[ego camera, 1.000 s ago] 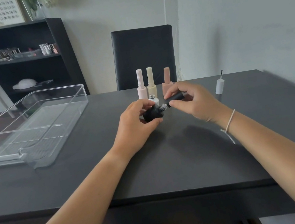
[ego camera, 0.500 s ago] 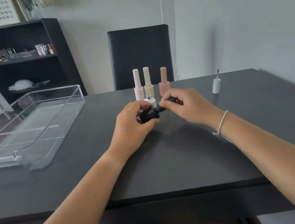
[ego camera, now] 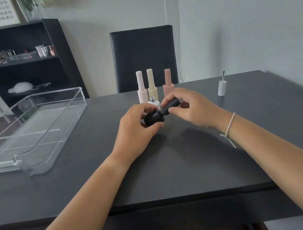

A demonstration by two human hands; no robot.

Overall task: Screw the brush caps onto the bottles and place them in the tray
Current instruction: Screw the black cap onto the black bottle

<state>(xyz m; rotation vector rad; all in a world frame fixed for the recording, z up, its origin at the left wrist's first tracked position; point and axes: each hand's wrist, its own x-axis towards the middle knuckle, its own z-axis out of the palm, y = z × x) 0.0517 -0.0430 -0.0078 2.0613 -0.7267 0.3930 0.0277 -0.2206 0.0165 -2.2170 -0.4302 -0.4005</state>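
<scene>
Left hand (ego camera: 136, 129) gripping a black bottle (ego camera: 153, 117) tilted above the table (ego camera: 175, 161), right hand (ego camera: 190, 109) pinching its black cap (ego camera: 171, 105), clear tray (ego camera: 28, 132) well left

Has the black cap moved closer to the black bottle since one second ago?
Yes. The black cap has closed onto the black bottle; the silver neck thread seen earlier is now hidden.

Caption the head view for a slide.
Left hand holds black bottle, right hand turns black cap; clear tray waits.
</scene>
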